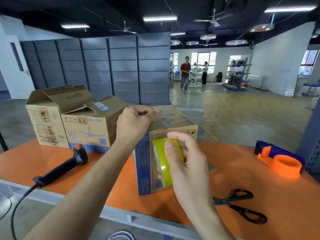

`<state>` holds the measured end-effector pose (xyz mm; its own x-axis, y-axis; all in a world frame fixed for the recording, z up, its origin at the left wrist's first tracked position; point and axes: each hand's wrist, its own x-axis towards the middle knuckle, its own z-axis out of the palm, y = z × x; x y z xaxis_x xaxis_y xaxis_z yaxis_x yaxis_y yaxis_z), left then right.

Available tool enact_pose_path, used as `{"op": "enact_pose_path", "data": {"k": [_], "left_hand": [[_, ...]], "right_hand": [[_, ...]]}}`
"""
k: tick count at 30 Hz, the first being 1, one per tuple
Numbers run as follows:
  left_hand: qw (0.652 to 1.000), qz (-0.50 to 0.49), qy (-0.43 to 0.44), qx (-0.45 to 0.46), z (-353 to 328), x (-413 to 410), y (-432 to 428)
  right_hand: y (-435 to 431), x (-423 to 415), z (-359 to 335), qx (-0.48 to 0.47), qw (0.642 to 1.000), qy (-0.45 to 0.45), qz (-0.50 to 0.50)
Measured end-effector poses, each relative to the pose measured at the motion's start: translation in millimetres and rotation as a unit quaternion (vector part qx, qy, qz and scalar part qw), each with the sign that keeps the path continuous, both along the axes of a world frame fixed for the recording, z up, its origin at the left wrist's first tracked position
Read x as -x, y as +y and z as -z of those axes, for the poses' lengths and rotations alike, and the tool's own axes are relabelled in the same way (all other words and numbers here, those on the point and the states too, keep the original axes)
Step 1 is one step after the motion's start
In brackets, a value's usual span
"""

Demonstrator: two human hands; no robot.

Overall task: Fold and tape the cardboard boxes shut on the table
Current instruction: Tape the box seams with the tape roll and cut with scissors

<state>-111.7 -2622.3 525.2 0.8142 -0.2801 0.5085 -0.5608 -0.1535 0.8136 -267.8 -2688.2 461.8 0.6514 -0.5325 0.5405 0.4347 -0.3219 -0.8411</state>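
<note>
While the closed cardboard box (173, 121) stands near the middle of the orange table (259, 187), both forearms are stretched across the near edge toward it. The left hand (136, 123) is set on the box's top, with its back turned to the camera. Its fingers are curled in, and the thumb is laid against the forefinger near the far edge of the lid. Whether anything is pinched between them cannot be told.

The right hand (188, 163) is held lower, in front of the box's near face, and a roll of yellow tape (161, 160) is gripped in it. The forefinger is hooked over the top of the roll, the thumb is pressed on its outer band, and the other fingers are wrapped round from behind. The roll is held on edge, close against the near face of the box.

Two more boxes are placed at the far left of the table, touching each other: an open-flapped box (46, 122) and a box printed with a fan (88, 130). A black barcode scanner (69, 165) is laid left of the forearms. Black scissors (240, 205) lie to the right, and an orange and blue tape dispenser (278, 160) is set near the right edge.
</note>
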Motion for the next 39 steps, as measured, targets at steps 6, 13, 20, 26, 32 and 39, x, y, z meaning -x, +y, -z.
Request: {"op": "enact_pose_path", "data": {"k": [6, 13, 20, 26, 32, 39], "left_hand": [[1.000, 0.007, 0.008, 0.013, -1.7, 0.6, -0.8], [1.000, 0.006, -0.006, -0.025, 2.0, -1.2, 0.0], [0.995, -0.035, -0.044, -0.083, 3.2, -2.1, 1.8], [0.983, -0.088, -0.117, -0.111, 2.1, 9.4, 1.2], [0.972, -0.100, -0.145, -0.158, -3.5, 17.0, 0.2], [0.933, -0.170, -0.103, -0.301, -17.0, 9.1, 1.8]], "right_hand": [[0.0, -4.9, 3.7, 0.025, 1.000, -0.012, 0.014], [2.1, -7.5, 11.7, 0.030, 0.999, 0.004, 0.028], [3.2, -6.3, 12.5, 0.007, 1.000, 0.003, 0.018], [1.6, -8.1, 15.7, 0.020, 0.999, 0.014, 0.028], [0.5, -5.2, 11.3, 0.021, 0.999, 0.010, 0.031], [-1.0, -4.7, 14.8, 0.040, 0.998, 0.017, 0.039]]}}
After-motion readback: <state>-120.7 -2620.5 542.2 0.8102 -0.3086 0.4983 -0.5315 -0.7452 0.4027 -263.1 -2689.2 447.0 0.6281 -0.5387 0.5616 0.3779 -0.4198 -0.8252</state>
